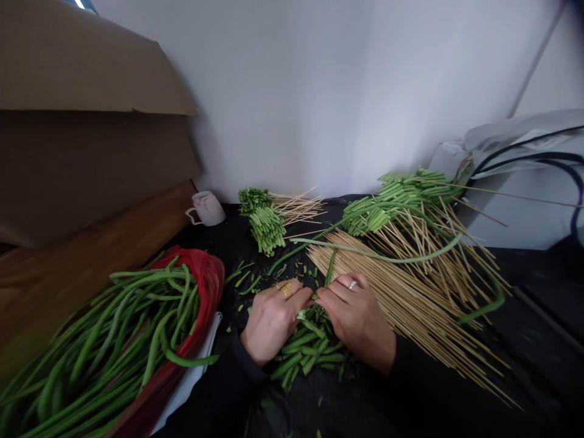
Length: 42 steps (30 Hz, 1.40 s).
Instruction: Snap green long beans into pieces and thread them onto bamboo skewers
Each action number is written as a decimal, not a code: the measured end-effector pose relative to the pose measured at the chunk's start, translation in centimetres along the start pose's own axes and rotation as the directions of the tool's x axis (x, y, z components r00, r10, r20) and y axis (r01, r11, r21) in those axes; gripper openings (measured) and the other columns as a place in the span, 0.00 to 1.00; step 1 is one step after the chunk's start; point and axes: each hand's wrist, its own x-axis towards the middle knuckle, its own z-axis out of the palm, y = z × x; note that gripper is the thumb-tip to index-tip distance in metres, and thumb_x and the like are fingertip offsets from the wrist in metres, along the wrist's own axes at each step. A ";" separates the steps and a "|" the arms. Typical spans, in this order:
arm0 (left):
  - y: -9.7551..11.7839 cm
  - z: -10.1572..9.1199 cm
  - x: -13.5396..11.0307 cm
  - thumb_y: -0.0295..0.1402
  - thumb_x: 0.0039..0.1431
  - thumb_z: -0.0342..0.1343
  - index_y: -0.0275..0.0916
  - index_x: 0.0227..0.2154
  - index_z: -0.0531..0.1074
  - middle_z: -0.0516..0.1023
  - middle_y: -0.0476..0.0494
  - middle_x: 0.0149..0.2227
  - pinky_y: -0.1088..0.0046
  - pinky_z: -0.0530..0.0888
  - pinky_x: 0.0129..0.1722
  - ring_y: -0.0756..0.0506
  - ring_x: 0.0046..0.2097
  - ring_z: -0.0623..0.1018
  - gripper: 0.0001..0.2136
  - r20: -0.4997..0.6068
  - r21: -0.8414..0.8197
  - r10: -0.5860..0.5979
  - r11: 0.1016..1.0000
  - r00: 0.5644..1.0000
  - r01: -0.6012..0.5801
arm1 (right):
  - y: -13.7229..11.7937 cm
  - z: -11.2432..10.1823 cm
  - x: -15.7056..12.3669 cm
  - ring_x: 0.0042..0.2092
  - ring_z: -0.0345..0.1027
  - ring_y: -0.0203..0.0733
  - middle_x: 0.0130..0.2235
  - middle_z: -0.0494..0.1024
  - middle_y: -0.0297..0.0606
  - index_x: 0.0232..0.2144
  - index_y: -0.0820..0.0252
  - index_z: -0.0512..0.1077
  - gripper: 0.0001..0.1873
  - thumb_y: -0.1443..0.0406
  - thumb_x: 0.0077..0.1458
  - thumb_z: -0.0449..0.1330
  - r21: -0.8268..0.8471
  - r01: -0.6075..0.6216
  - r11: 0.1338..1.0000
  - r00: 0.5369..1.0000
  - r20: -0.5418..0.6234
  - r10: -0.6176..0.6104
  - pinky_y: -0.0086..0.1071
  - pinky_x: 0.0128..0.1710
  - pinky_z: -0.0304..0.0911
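Note:
My left hand (274, 316), with a gold ring, and my right hand (358, 319), with a silver ring, meet fingertip to fingertip over a pile of cut bean pieces (308, 350). Both are closed in a pinch on a long green bean (331, 266), whose length sticks up past the right fingers. The spot where the fingertips meet is mostly hidden. Just beyond my right hand lies a fan of loose bamboo skewers (410, 304). Small bean scraps (249, 280) are scattered beyond my left hand.
A red bag (212, 274) full of long beans (123, 328) lies at left. Behind it are a cardboard box (91, 146) and a white mug (207, 208). Skewered bean bundles (267, 228) sit against the wall, with more skewered beans (401, 198) at right near a plastic bag (515, 140).

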 end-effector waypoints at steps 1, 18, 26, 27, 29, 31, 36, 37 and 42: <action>0.0 -0.2 0.1 0.34 0.63 0.53 0.42 0.38 0.79 0.77 0.42 0.32 0.71 0.66 0.36 0.44 0.35 0.75 0.09 0.009 -0.048 0.005 0.999 1.000 -0.004 | 0.0 -0.2 0.1 0.36 0.63 0.44 0.28 0.74 0.37 0.32 0.59 0.73 0.11 0.69 0.63 0.52 0.053 -0.017 0.998 1.000 0.005 0.016 0.41 0.41 0.53; 1.6 -0.1 0.9 0.37 0.48 0.67 0.37 0.24 0.74 0.73 0.49 0.24 0.76 0.66 0.28 0.50 0.26 0.70 0.10 0.078 -0.767 -0.448 0.544 0.891 0.340 | -1.0 -0.8 0.2 0.35 0.67 0.43 0.30 0.77 0.38 0.35 0.58 0.74 0.11 0.70 0.62 0.52 0.359 -0.087 0.929 0.965 -0.201 0.168 0.39 0.39 0.59; 1.2 0.1 0.6 0.42 0.45 0.68 0.36 0.25 0.73 0.63 0.55 0.16 0.80 0.58 0.19 0.55 0.19 0.60 0.15 0.373 -0.878 -0.369 0.156 0.851 0.452 | -2.0 -1.0 0.1 0.36 0.69 0.42 0.31 0.78 0.37 0.37 0.58 0.74 0.11 0.71 0.62 0.51 0.401 -0.077 0.913 0.953 -0.238 0.185 0.39 0.39 0.60; 1.1 0.1 0.6 0.43 0.46 0.67 0.36 0.25 0.72 0.62 0.56 0.15 0.80 0.58 0.19 0.55 0.18 0.60 0.15 0.385 -0.879 -0.350 0.143 0.854 0.455 | -2.0 -1.1 0.1 0.36 0.69 0.42 0.32 0.78 0.38 0.37 0.58 0.73 0.11 0.72 0.62 0.52 0.402 -0.069 0.913 0.953 -0.244 0.180 0.39 0.39 0.60; 1.1 0.0 0.7 0.44 0.48 0.65 0.36 0.25 0.72 0.61 0.56 0.15 0.79 0.58 0.19 0.55 0.18 0.59 0.16 0.382 -0.873 -0.327 0.178 0.864 0.454 | -2.0 -1.1 0.1 0.37 0.68 0.42 0.32 0.78 0.38 0.37 0.59 0.73 0.10 0.72 0.62 0.52 0.390 -0.057 0.919 0.957 -0.240 0.161 0.40 0.40 0.59; 1.1 -0.2 0.8 0.44 0.50 0.64 0.35 0.25 0.72 0.63 0.54 0.18 0.79 0.59 0.20 0.55 0.20 0.61 0.15 0.346 -0.843 -0.326 0.303 0.880 0.444 | -1.7 -1.0 0.2 0.37 0.67 0.43 0.32 0.77 0.39 0.37 0.60 0.73 0.10 0.71 0.63 0.51 0.348 -0.057 0.936 0.968 -0.212 0.138 0.40 0.40 0.59; 1.0 -0.5 1.1 0.43 0.54 0.61 0.35 0.25 0.71 0.64 0.53 0.22 0.78 0.62 0.22 0.53 0.23 0.63 0.15 0.264 -0.711 -0.314 0.577 0.912 0.403 | -1.1 -0.7 0.2 0.42 0.65 0.46 0.39 0.77 0.43 0.49 0.65 0.69 0.14 0.68 0.66 0.48 0.046 0.038 0.998 0.994 -0.108 -0.033 0.43 0.44 0.57; 0.9 -0.5 1.1 0.43 0.55 0.60 0.35 0.25 0.71 0.64 0.53 0.22 0.78 0.62 0.22 0.53 0.23 0.63 0.15 0.263 -0.698 -0.313 0.591 0.912 0.404 | -1.0 -0.7 0.2 0.42 0.64 0.47 0.39 0.76 0.44 0.49 0.66 0.69 0.14 0.68 0.66 0.48 -0.027 0.064 0.998 0.995 -0.080 -0.066 0.44 0.45 0.56; 0.5 -0.5 0.9 0.43 0.55 0.60 0.34 0.27 0.71 0.64 0.54 0.22 0.78 0.60 0.22 0.54 0.22 0.62 0.15 0.313 -0.693 -0.290 0.582 0.904 0.426 | -1.0 -1.0 0.5 0.40 0.62 0.48 0.35 0.72 0.42 0.37 0.63 0.70 0.10 0.70 0.63 0.49 -0.263 0.180 0.948 0.983 0.074 -0.166 0.47 0.46 0.54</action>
